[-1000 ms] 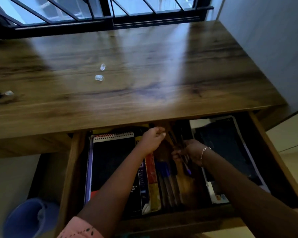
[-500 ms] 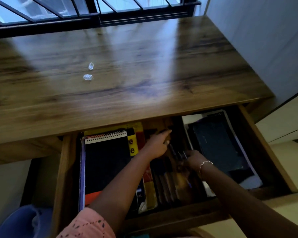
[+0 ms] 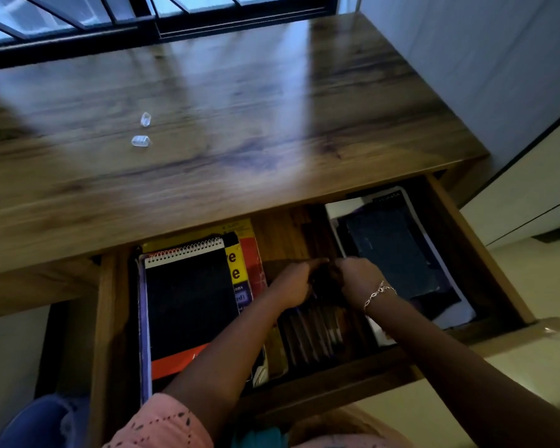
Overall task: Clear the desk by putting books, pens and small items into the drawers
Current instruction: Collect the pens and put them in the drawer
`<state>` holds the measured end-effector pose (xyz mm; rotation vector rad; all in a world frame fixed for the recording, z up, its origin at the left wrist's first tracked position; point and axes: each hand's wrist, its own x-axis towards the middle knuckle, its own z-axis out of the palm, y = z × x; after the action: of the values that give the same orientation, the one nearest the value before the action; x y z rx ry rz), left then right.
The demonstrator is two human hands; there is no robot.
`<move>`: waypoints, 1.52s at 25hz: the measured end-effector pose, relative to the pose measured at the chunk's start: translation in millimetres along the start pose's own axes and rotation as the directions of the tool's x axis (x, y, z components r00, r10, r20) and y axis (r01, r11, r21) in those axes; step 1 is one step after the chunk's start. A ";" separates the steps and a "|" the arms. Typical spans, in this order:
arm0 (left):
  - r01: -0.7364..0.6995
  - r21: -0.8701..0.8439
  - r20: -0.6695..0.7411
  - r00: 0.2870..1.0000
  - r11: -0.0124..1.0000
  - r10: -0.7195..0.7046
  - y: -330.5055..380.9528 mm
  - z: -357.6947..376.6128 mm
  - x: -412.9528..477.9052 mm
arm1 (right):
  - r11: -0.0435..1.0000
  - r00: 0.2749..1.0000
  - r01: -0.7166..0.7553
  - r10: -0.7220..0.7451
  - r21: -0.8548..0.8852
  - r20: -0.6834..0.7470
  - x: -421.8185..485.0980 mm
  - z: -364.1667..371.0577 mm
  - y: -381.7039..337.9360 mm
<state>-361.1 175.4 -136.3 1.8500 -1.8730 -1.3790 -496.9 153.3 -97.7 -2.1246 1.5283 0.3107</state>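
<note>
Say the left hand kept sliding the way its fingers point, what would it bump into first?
Almost at once, the dark bundle that the right hand seems to grip; the left hand points rightward at it inside the drawer. What the bundle is, I cannot tell.

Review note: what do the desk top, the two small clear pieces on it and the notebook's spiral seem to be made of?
Desk top: wood or wood-look laminate, semi-gloss; grain streaks and window glare show. Upper piece and lower piece: probably clear plastic; translucent, pale edges. Spiral: thin wire, metal or coated, cannot tell; pale loops catch light.
</note>
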 end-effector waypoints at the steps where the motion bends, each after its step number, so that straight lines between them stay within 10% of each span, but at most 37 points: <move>1: 0.010 -0.010 0.004 1.000 1.000 -0.009 0.5 -0.5 -1.0 | 0.999 0.999 0.035 -0.035 0.005 0.008 4.6 1.4 0.9; 14: 0.029 -0.001 -0.003 1.000 1.000 -0.029 -6.3 -5.4 -23.4 | 0.971 0.970 0.238 -0.238 0.001 0.048 3.0 28.5 15.3; 23: 0.038 0.138 -0.395 0.919 0.990 0.019 -6.5 17.0 -83.9 | 0.952 0.955 0.297 -0.297 -0.075 0.010 -43.3 39.0 15.2; 38: 0.252 0.458 -0.603 0.793 0.852 0.090 7.5 102.6 -144.5 | 0.697 0.741 0.609 -0.670 -0.378 -0.040 -97.8 56.4 31.4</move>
<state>-404.9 346.6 -121.0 2.2635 -1.9009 -0.1717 -553.9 255.0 -108.9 -2.8765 0.7299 0.1374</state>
